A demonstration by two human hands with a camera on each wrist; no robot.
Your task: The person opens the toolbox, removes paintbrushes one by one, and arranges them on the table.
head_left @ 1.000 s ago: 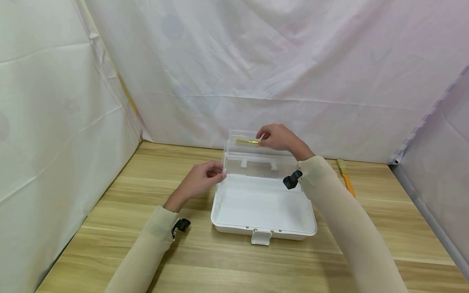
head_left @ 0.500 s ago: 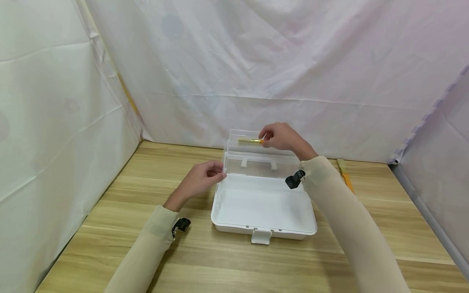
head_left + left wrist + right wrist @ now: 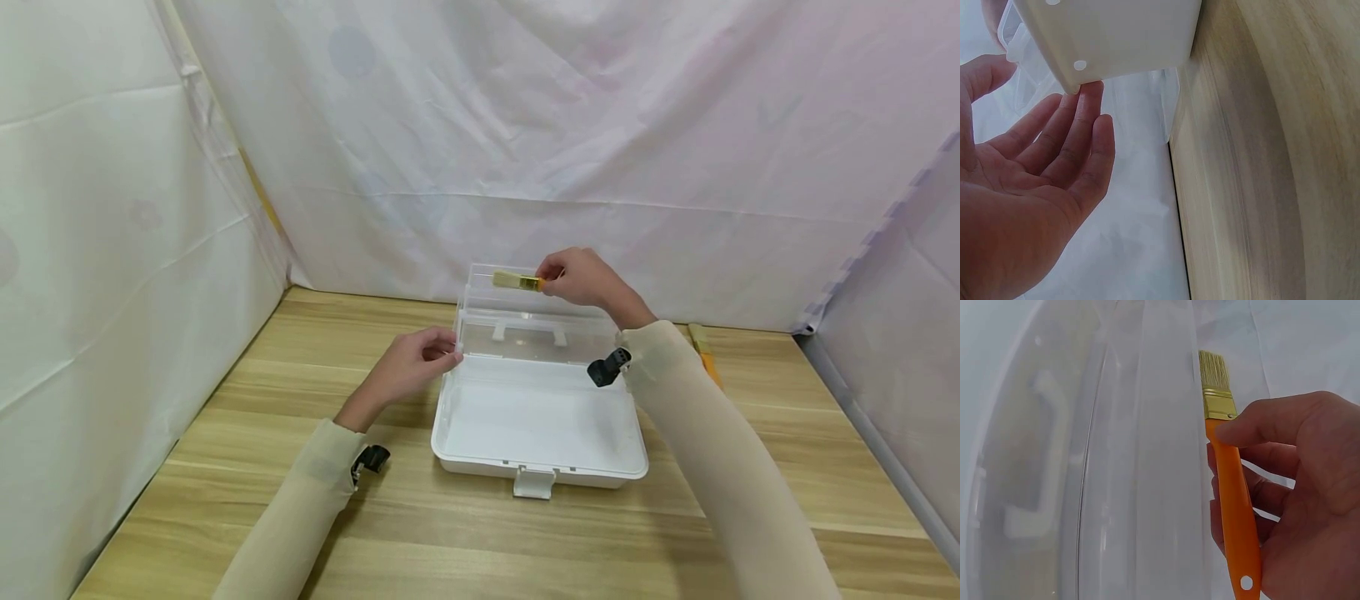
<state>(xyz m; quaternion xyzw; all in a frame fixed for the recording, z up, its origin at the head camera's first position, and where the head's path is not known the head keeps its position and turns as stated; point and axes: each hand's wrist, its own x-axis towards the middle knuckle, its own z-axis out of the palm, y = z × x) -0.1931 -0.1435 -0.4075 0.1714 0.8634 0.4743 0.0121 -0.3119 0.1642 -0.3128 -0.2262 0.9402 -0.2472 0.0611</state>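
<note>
A white plastic box (image 3: 536, 421) with a raised clear lid and tray (image 3: 525, 337) stands on the table. At its back left corner is my left hand (image 3: 408, 367). In the left wrist view, that hand's relaxed fingers (image 3: 1075, 134) touch the box's corner, the thumb lying by the clear plastic. My right hand (image 3: 581, 277) pinches a flat paintbrush (image 3: 517, 281) with an orange handle, above the clear tray. The right wrist view shows the thumb near the metal ferrule and the fingers behind the handle (image 3: 1235, 500); pale bristles point away from the hand.
A second paintbrush (image 3: 699, 337) with an orange handle lies on the wooden table (image 3: 322, 333) at the right, partly hidden by the right sleeve. White cloth (image 3: 420, 125) hangs behind the table and at both sides. The box's latch (image 3: 534, 482) hangs at its front.
My right hand has lifted the paintbrush slightly up and to the right, and the brush has rolled so its broad side shows. My left hand stays at the box's corner.
</note>
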